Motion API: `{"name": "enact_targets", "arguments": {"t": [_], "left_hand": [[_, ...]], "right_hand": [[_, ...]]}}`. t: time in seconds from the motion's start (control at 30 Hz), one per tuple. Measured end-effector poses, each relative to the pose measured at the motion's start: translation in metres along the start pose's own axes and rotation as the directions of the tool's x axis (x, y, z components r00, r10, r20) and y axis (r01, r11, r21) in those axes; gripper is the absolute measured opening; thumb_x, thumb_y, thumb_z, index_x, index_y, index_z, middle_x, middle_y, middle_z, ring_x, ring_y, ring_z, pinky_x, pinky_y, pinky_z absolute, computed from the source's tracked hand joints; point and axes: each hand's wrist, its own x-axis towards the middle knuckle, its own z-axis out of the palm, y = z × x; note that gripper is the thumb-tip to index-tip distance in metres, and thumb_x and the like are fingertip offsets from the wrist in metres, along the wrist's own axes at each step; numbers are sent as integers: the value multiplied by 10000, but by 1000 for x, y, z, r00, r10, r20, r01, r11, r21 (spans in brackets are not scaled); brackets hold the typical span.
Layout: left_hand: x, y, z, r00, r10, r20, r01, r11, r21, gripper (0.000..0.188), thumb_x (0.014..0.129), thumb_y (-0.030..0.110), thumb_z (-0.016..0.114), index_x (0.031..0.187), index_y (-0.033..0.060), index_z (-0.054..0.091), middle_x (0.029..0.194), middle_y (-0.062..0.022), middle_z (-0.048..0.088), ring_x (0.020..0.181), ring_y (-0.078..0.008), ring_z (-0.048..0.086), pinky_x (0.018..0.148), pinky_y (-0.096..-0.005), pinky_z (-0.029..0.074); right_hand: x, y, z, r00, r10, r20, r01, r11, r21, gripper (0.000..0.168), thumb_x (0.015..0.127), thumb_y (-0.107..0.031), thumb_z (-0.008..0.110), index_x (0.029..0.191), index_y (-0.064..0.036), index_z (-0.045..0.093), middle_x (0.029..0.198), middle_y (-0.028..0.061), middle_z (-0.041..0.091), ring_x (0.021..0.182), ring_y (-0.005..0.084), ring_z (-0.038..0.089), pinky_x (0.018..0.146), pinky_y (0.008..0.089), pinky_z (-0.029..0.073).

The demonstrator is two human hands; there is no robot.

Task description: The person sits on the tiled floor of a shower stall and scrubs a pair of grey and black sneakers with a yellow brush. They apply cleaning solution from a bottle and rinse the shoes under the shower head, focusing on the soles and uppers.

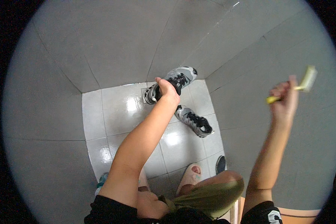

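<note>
My left hand [169, 89] grips a grey, white and black sneaker [186, 75] around its ankle opening; the fingers are partly hidden by the hand and shoe. The sneaker's toe points to the upper right, close to the back wall. Out to the right and raised off the floor, my right hand [284, 96] is closed around the yellow handle of a scrub brush [309, 78]. The brush head has pale bristles and is slightly blurred. A matching sneaker [194, 121] rests on the wet tiles below the first.
Grey tiled walls [114, 42] close in a small white tiled floor [123, 112]. Near my feet are a pink slipper [189, 176] that I wear, a dark oval object [220, 165] by the right wall, and a teal bottle-like item [102, 179], partly hidden by my left arm.
</note>
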Motion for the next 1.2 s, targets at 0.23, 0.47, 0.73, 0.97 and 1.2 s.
{"name": "enact_targets", "arguments": {"t": [0.23, 0.47, 0.73, 0.97, 1.2], "left_hand": [[6, 3, -16, 984, -174, 31, 172, 984, 55, 825, 995, 649, 285, 1513, 7, 267, 1501, -171, 416, 1279, -294, 533, 1074, -413, 435], [53, 7, -41, 990, -112, 83, 95, 979, 181, 469, 986, 406, 515, 1272, 37, 556, 1191, -120, 652, 1001, -273, 673, 836, -408, 566], [62, -7, -54, 994, -25, 103, -8, 951, 310, 536, 990, 364, 588, 1317, -40, 455, 1208, -157, 618, 1035, -256, 659, 878, -399, 553], [81, -4, -57, 999, -13, 40, 1, 957, 290, 522, 992, 355, 591, 1286, -59, 470, 1186, -157, 620, 993, -264, 671, 855, -400, 567], [75, -9, -56, 1000, -10, 17, 1, 895, 445, 643, 964, 421, 620, 1296, -100, 442, 1308, -201, 542, 1113, -256, 583, 953, -400, 491]], "right_hand": [[-42, 190, -18, 700, 672, -242, -712, 631, -309, 369, 964, -406, 634, 884, -69, 507, 695, 16, 446, 516, 92, 391, 432, 276, 362], [-64, 225, -20, 611, 792, -2, -650, 500, -572, 257, 1027, -371, 521, 977, -122, 477, 676, -31, 438, 508, 70, 405, 404, 255, 333], [-51, 259, -47, 769, 619, 159, -291, 560, -775, 263, 1044, -310, 485, 1167, -82, 533, 747, 3, 536, 564, 84, 488, 471, 259, 404], [-54, 276, -55, 748, 618, 243, -230, 584, -779, 226, 1048, -247, 494, 1186, -72, 534, 743, 7, 557, 559, 83, 491, 471, 251, 404], [-62, 268, -34, 690, 698, 190, -328, 536, -778, 198, 1045, -235, 502, 1150, -73, 544, 747, 13, 560, 569, 87, 497, 481, 259, 410]]}}
